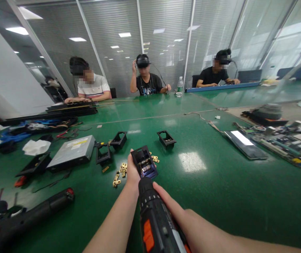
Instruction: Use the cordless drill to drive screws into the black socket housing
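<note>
Over the near middle of the bench (pixel 219 203), the black housing (pixel 141 154), metal fittings (pixel 145 164) already seated, is held in the left grip (pixel 133 173), a drill (pixel 157 218) in the right grip (pixel 176 208), with loose brass strips (pixel 116 183) seemingly left unfitted.

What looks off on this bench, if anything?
Mildly untidy: brass pieces lie loose on the green table either side of the black box in the left hand, with no tray under them. A crumpled white tissue by the grey metal case looks like stray litter. Nothing looks clearly broken.
</note>
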Available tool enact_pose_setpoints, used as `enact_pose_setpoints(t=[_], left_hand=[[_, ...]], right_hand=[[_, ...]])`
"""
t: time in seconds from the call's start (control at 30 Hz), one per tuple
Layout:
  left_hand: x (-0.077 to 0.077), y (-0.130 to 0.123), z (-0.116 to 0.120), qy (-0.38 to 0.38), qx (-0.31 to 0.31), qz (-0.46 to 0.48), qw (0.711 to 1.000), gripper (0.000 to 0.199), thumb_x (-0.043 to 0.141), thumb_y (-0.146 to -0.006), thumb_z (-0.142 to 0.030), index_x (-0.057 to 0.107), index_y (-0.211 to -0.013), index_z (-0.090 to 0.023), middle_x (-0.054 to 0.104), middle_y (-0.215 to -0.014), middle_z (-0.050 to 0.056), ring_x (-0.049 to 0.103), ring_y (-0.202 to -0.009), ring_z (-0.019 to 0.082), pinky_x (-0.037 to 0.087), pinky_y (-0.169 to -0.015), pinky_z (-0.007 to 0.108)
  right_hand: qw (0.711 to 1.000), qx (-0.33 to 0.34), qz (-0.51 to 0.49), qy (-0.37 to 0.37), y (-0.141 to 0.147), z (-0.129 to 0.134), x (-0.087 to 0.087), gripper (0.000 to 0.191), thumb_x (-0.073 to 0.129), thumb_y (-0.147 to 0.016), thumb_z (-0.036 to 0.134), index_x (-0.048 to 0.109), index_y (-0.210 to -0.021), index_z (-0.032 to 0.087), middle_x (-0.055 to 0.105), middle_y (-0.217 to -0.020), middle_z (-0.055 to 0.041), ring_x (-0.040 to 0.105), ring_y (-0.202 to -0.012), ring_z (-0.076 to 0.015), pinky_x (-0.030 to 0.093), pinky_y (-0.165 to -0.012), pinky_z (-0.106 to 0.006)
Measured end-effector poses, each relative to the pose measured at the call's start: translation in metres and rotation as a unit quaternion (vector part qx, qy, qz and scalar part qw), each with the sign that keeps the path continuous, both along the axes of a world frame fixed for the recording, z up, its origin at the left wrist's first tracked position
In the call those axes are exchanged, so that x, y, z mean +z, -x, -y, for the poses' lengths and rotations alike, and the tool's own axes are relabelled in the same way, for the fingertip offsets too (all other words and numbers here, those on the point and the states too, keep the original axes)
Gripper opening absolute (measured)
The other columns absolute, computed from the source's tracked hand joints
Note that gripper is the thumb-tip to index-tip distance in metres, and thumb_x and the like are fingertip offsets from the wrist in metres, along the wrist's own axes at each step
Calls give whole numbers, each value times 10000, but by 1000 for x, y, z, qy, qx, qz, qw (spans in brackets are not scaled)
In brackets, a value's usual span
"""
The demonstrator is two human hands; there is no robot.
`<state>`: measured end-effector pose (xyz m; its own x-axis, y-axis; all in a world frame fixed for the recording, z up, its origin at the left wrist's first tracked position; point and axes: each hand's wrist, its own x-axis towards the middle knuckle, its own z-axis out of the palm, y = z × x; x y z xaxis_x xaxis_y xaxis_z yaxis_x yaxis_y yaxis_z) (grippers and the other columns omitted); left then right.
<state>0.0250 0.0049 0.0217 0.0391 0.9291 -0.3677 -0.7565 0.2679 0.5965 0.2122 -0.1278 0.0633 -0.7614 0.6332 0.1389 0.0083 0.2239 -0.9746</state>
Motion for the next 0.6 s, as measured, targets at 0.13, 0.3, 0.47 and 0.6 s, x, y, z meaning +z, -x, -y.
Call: enact_pose_setpoints(t=[0.13, 0.3, 0.47, 0.6], left_hand=[[1, -1, 0, 8, 2, 6, 1000, 645, 253, -985, -533, 690, -1020, -60, 698, -658, 120, 708, -607, 251, 596, -624, 378], [4, -2, 0, 16, 6, 11, 1000, 618, 304, -971, -537, 696, -1037, -65, 705, -671, 122, 716, -633, 264, 598, -633, 389], [4, -1, 0, 19, -3, 11, 1000, 625, 325, -956, -561, 703, -1032, -69, 703, -671, 123, 721, -658, 272, 599, -641, 393], [0, 1, -1, -1, -14, 2, 1000, 598, 431, -909, -597, 707, -1024, -80, 712, -694, 122, 721, -665, 277, 599, -639, 394]], right_hand=[[1000, -1, -11, 7, -2, 0, -1, 307, 547, -1004, 332, 594, -1248, 152, 641, -1175, -85, 665, -990, -225, 583, -828, -408], [1000, -12, -15, 20, -5, 1, -11, 320, 537, -1009, 335, 582, -1271, 155, 637, -1185, -91, 669, -983, -222, 591, -816, -404], [999, -38, -10, 37, 10, -5, -46, 903, 684, -892, 288, 100, -1581, 314, 684, -1052, -23, 715, -907, -230, 601, -805, -387], [998, -50, -3, 46, 17, -6, -57, 1051, 681, -884, 265, -111, -1567, 362, 686, -1010, 4, 727, -906, -226, 598, -781, -344]])
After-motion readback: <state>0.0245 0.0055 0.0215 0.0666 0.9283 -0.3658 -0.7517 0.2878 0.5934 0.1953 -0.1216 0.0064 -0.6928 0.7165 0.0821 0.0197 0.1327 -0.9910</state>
